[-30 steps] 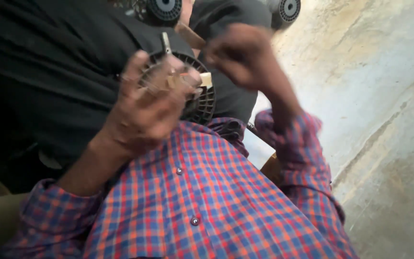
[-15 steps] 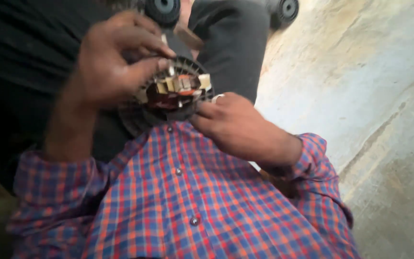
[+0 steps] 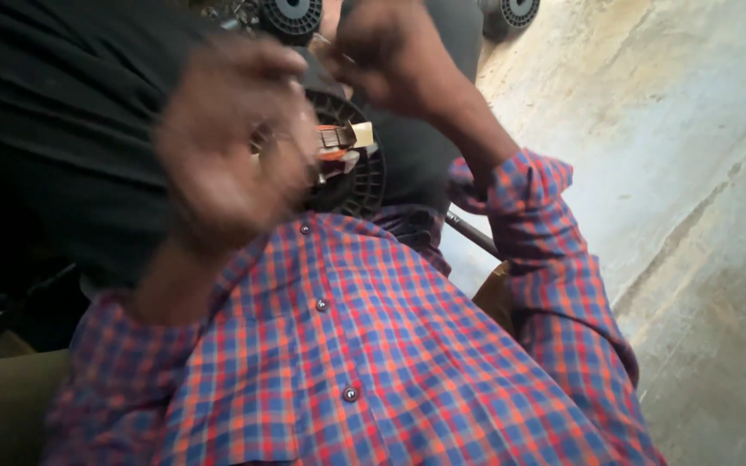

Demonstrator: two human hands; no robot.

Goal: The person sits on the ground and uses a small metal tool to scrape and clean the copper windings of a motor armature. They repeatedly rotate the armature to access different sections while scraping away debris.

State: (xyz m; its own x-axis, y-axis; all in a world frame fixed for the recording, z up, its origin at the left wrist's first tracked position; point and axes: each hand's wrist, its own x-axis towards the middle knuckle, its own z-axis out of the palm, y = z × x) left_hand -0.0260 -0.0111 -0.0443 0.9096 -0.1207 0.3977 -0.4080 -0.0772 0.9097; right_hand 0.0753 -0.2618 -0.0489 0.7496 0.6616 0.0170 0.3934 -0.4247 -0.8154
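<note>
While the blurred left hand (image 3: 226,142) is curling loosely against the round black ribbed motor part (image 3: 351,177), grip unclear, the right hand (image 3: 395,52) is clenching just above it, contents hidden. Two black wheels (image 3: 291,15) are sitting beyond, concrete floor (image 3: 692,173) alongside.

A red-and-blue checked button-up shirt (image 3: 364,362) fills the lower middle. Right of it lies a pale, stained concrete floor (image 3: 692,173). Two black ribbed plastic discs sit above the shirt, one (image 3: 291,15) left, the other (image 3: 511,12) by the floor's upper edge.
</note>
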